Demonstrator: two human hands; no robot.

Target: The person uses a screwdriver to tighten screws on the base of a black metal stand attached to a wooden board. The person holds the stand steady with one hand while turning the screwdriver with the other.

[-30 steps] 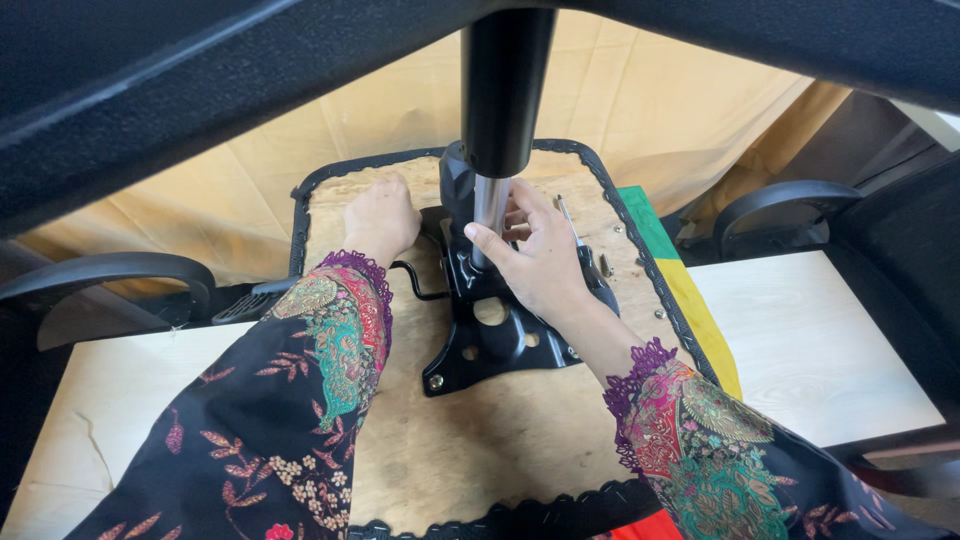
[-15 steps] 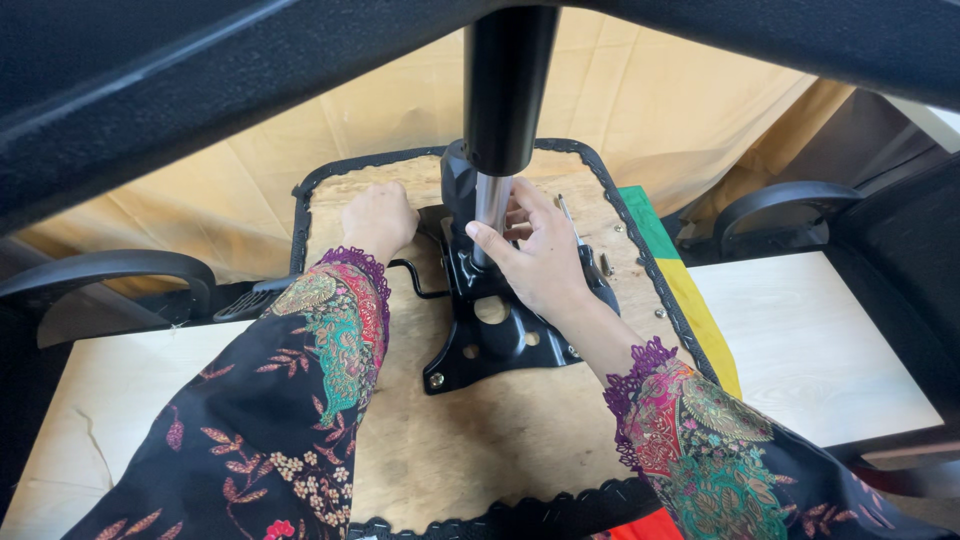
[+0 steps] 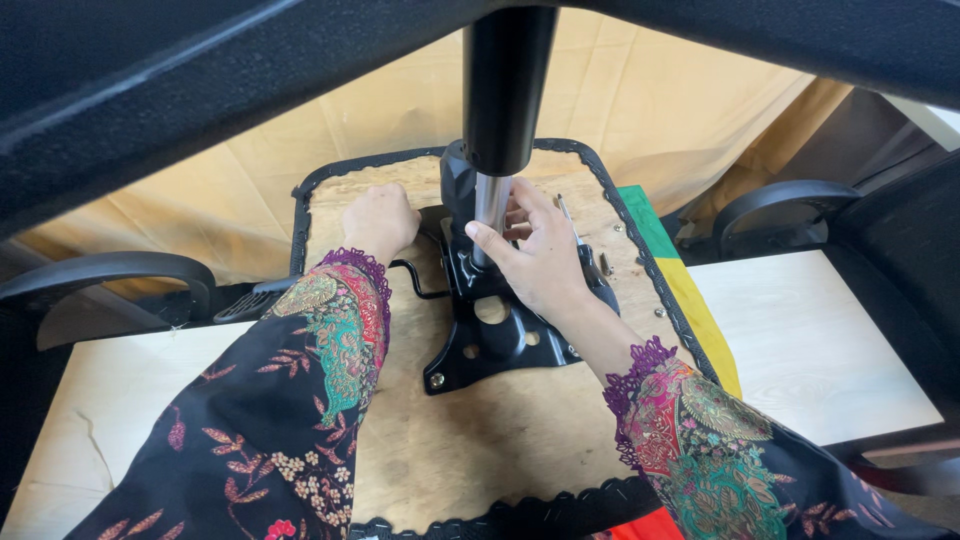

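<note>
While left hand (image 3: 380,222) presses seat underside (image 3: 480,450) | right hand (image 3: 535,262) grip half-closed around gas cylinder (image 3: 490,205)

The right hand (image 3: 540,262) covers the upper right part of the black metal plate (image 3: 500,340), and its fingertips disappear behind the silver cylinder (image 3: 491,205), so the grip there cannot be made out. The left hand (image 3: 380,222) is curled knuckles-up, hiding whatever lies under its palm. The black column (image 3: 508,80) runs out of the frame's top edge. Both patterned sleeves (image 3: 300,400) are cut off at the bottom edge. Small screws (image 3: 607,266) at centre right are too tiny to identify.
</note>
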